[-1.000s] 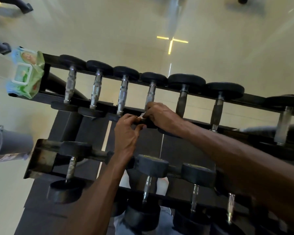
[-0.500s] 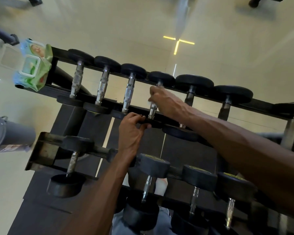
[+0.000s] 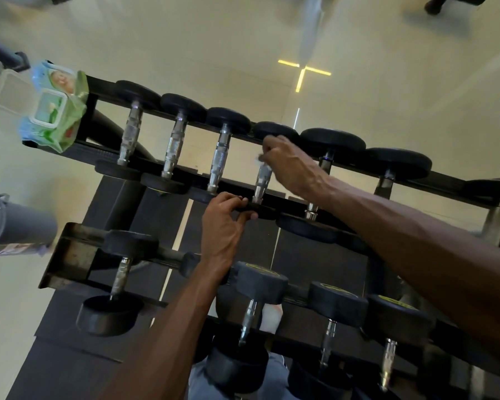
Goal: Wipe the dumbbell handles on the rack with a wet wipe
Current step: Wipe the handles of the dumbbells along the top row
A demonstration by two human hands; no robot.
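Note:
A black dumbbell rack [image 3: 433, 183] holds a top row of dumbbells with chrome handles. My right hand [image 3: 292, 166] is wrapped around the upper part of the fourth dumbbell's handle [image 3: 261, 183], with a bit of white wet wipe [image 3: 258, 160] showing at the fingers. My left hand [image 3: 224, 223] grips the near black head [image 3: 257, 210] of that same dumbbell. Three more chrome handles [image 3: 220, 158] stand bare to the left.
A green pack of wet wipes [image 3: 55, 114] lies on the rack's far left end. A lower tier [image 3: 70, 255] carries several larger dumbbells [image 3: 260, 281]. A grey cylinder [image 3: 15, 223] stands at the left on the pale floor.
My right hand has slid from the near end of the fourth handle up toward its far head. My left hand has stayed on the near head.

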